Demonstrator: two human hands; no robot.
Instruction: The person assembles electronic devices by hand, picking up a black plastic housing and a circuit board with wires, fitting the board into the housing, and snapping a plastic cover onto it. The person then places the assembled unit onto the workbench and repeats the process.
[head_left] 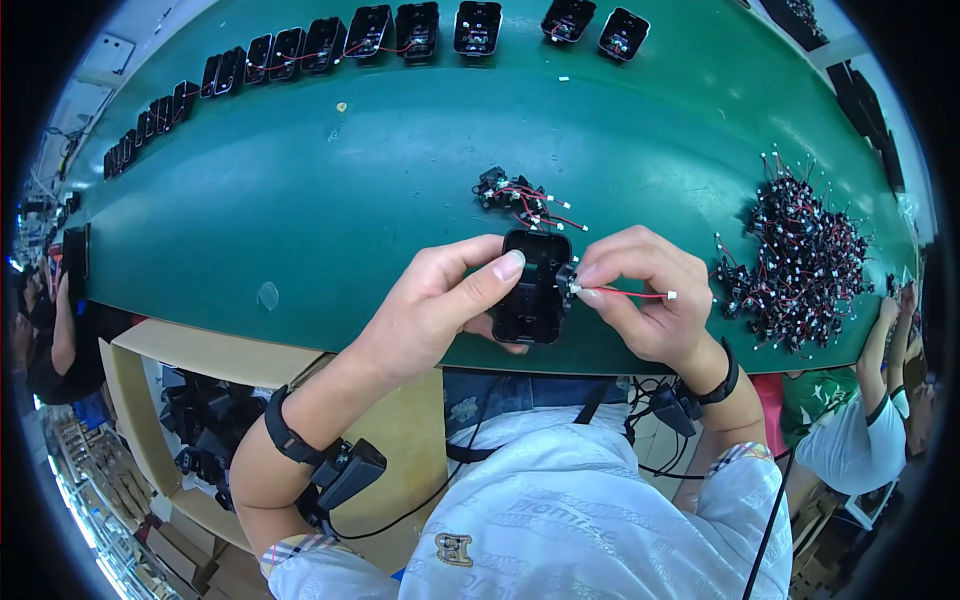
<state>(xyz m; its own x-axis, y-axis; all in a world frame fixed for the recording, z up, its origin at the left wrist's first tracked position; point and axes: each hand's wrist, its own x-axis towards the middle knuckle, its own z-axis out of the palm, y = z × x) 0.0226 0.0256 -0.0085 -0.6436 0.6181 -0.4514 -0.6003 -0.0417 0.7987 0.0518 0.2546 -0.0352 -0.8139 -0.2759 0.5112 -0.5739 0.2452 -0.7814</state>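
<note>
My left hand (450,300) grips a black rectangular plastic housing (530,300), its thumb over the near-left rim and its fingers around the side and underneath. The open hollow of the housing faces up. Between the thumb and fingertips of my right hand (648,290) is a small black wired part (567,280), held at the housing's right edge. Its red and black leads run right to a white plug (671,295). Just beyond the housing lies a small cluster of similar wired parts (515,192) on the green table (400,150).
A large heap of wired parts (800,260) lies on the right. Several black housings (417,30) stand in a curved row along the far edge, some with red wires. An open carton (220,350) with black pieces sits at lower left. Other people work at both sides.
</note>
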